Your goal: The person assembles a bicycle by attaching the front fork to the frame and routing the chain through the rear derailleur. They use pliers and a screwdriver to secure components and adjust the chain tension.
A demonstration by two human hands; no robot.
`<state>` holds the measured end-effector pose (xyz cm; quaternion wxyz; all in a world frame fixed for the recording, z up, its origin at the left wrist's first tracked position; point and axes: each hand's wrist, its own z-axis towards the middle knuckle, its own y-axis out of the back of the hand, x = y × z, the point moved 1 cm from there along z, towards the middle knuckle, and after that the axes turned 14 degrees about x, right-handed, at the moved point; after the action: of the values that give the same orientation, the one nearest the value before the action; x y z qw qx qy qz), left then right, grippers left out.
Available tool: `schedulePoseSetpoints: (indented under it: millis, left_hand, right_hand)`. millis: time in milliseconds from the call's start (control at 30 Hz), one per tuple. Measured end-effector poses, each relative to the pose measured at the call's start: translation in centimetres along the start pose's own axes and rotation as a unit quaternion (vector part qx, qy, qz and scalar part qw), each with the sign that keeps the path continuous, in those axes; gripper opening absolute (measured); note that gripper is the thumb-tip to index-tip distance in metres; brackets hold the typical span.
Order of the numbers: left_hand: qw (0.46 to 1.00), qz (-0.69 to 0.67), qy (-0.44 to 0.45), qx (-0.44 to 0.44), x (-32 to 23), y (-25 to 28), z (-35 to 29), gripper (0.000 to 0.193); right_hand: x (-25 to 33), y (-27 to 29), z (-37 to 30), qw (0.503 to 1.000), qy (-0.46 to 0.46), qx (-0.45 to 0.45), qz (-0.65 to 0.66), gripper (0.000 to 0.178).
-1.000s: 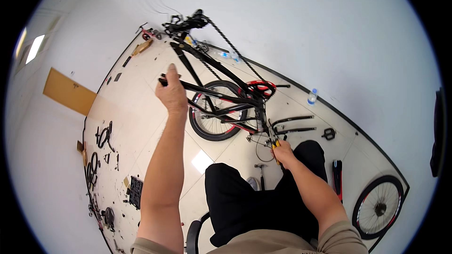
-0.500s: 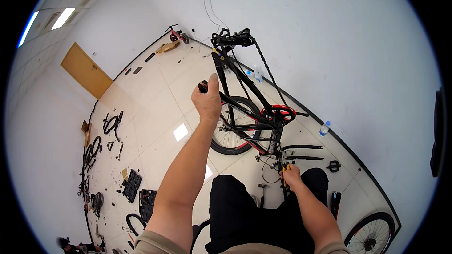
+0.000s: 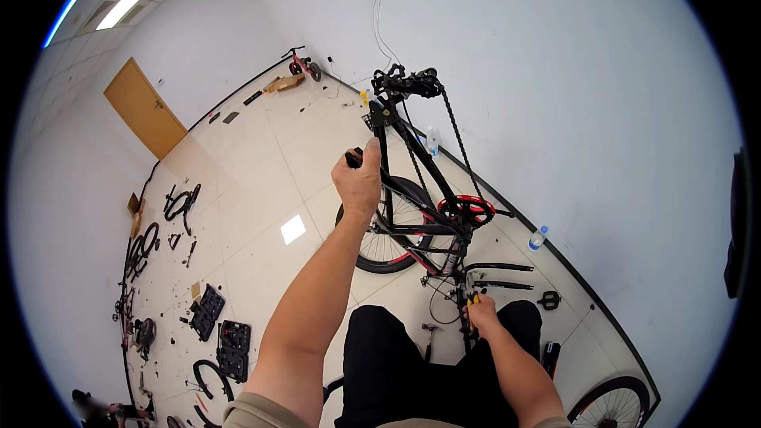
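Observation:
My left hand (image 3: pixel 358 184) is closed around a black end of the bicycle frame (image 3: pixel 432 168), which stands tilted in front of me. A rear derailleur (image 3: pixel 412 83) sits at its far upper end, and a chain (image 3: pixel 458 136) runs from there down to the red-rimmed chainring (image 3: pixel 468 210). Lower down, my right hand (image 3: pixel 483 317) grips yellow-handled pliers (image 3: pixel 473 301) against the near part of the frame, between my knees. The jaws of the pliers are too small to make out.
Behind the frame lies a wheel (image 3: pixel 384 269). A hammer (image 3: pixel 430 341), a pedal (image 3: pixel 548 299), black fork-like tubes (image 3: pixel 503 268) and a water bottle (image 3: pixel 538 238) are nearby on the floor. Open toolboxes (image 3: pixel 234 349) lie left; another wheel (image 3: pixel 614 404) is lower right. A person (image 3: pixel 99 408) works at lower left.
The whole view has shifted slightly, so the frame's upper end appears lower and further right. Both hands keep their grips, the left on the frame, the right on the pliers.

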<state>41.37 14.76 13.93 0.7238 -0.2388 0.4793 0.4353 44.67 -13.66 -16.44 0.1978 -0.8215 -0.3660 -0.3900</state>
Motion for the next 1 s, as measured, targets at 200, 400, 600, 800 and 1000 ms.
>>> schedulePoseSetpoints:
  millis: [200, 400, 600, 800, 1000]
  left_hand:
    - [1.000, 0.005, -0.009, 0.001, 0.3, 0.2, 0.1, 0.052]
    - [1.000, -0.002, -0.006, -0.002, 0.2, 0.1, 0.0, 0.052]
    - [1.000, 0.005, -0.007, 0.000, 0.2, 0.1, -0.1, 0.052]
    - [1.000, -0.001, -0.008, -0.004, 0.2, 0.2, -0.2, 0.052]
    - [1.000, -0.009, -0.007, -0.003, 0.2, 0.0, -0.2, 0.052]
  right_hand:
    - [-0.8, 0.0, 0.5, 0.997, 0.018, -0.016, -0.067, 0.019]
    - [-1.4, 0.2, 1.0, 0.999, 0.010, -0.034, -0.036, 0.005]
    - [-1.6, 0.3, 1.1, 0.999, 0.020, -0.038, -0.035, 0.007]
    - [-0.4, 0.1, 0.1, 0.996, -0.010, -0.032, -0.082, 0.015]
    - [0.2, 0.3, -0.2, 0.997, -0.029, -0.030, -0.064, 0.014]
